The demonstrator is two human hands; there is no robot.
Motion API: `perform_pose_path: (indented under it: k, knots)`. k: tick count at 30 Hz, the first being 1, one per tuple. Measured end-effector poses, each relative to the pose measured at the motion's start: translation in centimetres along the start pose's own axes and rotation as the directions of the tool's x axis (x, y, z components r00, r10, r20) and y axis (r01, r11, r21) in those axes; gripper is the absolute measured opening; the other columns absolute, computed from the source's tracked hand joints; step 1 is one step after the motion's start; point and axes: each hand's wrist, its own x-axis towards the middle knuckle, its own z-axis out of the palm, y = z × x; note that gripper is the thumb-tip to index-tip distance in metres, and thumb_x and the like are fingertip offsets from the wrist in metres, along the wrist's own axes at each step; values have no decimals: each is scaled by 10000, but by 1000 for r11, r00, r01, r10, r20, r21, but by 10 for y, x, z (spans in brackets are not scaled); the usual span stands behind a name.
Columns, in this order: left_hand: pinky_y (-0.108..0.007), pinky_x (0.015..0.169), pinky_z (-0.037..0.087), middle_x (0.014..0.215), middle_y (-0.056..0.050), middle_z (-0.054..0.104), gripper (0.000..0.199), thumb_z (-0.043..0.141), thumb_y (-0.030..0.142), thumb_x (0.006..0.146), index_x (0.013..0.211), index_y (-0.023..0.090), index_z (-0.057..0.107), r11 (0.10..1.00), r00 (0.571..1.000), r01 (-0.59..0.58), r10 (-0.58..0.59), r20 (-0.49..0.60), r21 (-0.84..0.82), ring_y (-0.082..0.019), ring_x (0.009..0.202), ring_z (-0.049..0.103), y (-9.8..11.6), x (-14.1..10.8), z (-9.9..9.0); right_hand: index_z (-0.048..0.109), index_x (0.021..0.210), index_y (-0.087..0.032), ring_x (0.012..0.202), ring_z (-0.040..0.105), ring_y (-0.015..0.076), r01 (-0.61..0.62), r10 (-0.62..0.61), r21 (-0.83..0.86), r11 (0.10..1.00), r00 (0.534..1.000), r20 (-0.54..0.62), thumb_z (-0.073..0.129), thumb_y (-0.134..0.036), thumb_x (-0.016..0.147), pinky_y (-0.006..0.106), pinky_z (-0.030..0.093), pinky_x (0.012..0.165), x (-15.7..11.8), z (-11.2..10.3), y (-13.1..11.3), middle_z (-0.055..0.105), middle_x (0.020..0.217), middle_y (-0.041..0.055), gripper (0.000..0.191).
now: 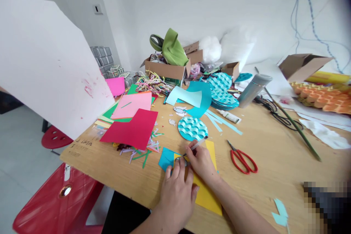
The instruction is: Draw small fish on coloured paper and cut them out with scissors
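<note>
My right hand (202, 162) is closed around a pen (199, 142), its tip low over the paper. Fingers stretched out, my left hand (177, 190) lies flat beside it, pressing on a small fish-shaped paper cutout (181, 159), which the fingers partly cover. Under both hands is a sheet of yellow paper (207, 197), and a blue paper piece (166, 158) shows at its left. Just beyond the hands rests a round disc with teal and white waves (192, 128). Two more fish cutouts (180, 110) lie farther back.
Red-handled scissors (244, 161) lie to the right. Red paper (134, 129), pink paper (133, 105) and paper strips are at the left. Behind stand a glue bottle (229, 116), a grey bottle (253, 89) and a cardboard box (167, 69). A stick (293, 124) lies right.
</note>
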Motion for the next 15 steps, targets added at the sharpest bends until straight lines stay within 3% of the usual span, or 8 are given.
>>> perform_pose_path:
  k: [15]
  knots:
    - [-486, 983, 425, 1387, -130, 537, 462, 476, 472, 952, 1318, 204, 565, 1000, 1000, -4, 4, 14, -9, -304, 1266, 479, 0, 1, -3, 486, 674, -217, 426, 510, 143, 34, -34, -36, 999, 999, -16, 414, -385, 875, 254, 356, 460, -2, -4, 2, 505, 477, -17, 271]
